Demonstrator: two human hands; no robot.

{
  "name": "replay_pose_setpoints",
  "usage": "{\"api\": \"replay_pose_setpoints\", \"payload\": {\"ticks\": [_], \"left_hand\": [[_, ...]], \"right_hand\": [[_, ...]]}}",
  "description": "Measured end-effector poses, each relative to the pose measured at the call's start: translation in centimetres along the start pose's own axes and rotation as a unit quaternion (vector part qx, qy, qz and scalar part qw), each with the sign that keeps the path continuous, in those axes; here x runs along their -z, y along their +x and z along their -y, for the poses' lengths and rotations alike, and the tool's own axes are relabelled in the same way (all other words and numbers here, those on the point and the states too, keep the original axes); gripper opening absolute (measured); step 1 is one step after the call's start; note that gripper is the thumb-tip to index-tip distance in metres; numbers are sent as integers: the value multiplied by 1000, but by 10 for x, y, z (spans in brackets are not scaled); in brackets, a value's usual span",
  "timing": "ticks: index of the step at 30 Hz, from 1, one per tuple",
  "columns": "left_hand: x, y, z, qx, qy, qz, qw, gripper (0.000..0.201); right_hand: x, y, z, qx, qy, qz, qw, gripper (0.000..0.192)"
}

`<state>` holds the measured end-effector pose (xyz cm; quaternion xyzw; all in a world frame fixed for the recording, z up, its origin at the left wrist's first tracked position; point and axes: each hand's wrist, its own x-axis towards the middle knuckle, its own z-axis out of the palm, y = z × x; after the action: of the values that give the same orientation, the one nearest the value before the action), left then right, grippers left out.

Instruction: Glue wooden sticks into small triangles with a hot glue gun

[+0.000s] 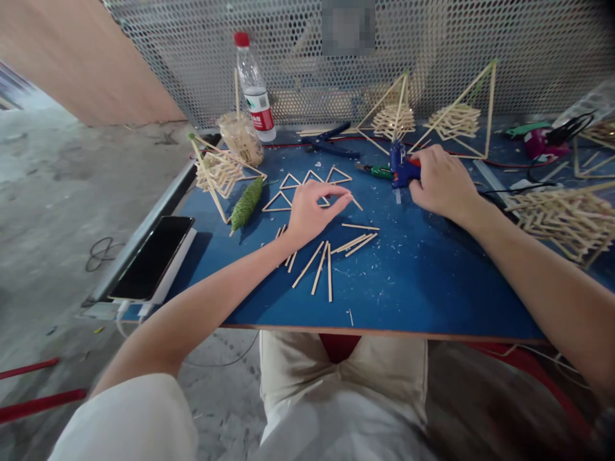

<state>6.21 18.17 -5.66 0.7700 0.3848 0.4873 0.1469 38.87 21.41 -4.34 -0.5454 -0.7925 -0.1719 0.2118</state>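
My left hand (314,211) pinches the end of a short thin wooden stick (356,203) between thumb and forefinger, above the blue tabletop. Small stick triangles (339,169) lie just behind it, partly hidden by the hand. My right hand (439,182) is wrapped around the handle of a blue hot glue gun (398,165); a clear glue stick (398,196) pokes out of its near end. Several loose wooden sticks (329,272) are spread in front of my left hand, and a few more lie partly under that wrist.
Pliers (331,142), green-handled cutters (379,171), a water bottle (257,96) and a jar of sticks (243,141) stand or lie at the back. Stick frames (394,118) line the mesh panel. A green thread bundle (246,205) and a phone (154,259) are left.
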Motion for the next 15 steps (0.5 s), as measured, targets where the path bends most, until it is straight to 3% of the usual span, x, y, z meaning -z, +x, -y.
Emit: {"api": "replay_pose_setpoints", "payload": {"ticks": [3,6,9,12,15], "left_hand": [[0,-2,-2,-44,59,-5,997,7],[0,-3,-3,-61,83,-5,995,5],[1,-3,-2,-68,95,0,993,6],[1,-3,-1,-77,101,-8,992,7],[0,-3,-2,-81,116,-12,990,11]], "right_hand": [[26,5,18,-41,30,-6,999,48],[40,5,23,20,113,-70,991,42],[49,1,25,57,201,-104,972,60],[56,-2,31,96,268,-66,956,75],[58,-3,33,170,323,-51,930,66]]}}
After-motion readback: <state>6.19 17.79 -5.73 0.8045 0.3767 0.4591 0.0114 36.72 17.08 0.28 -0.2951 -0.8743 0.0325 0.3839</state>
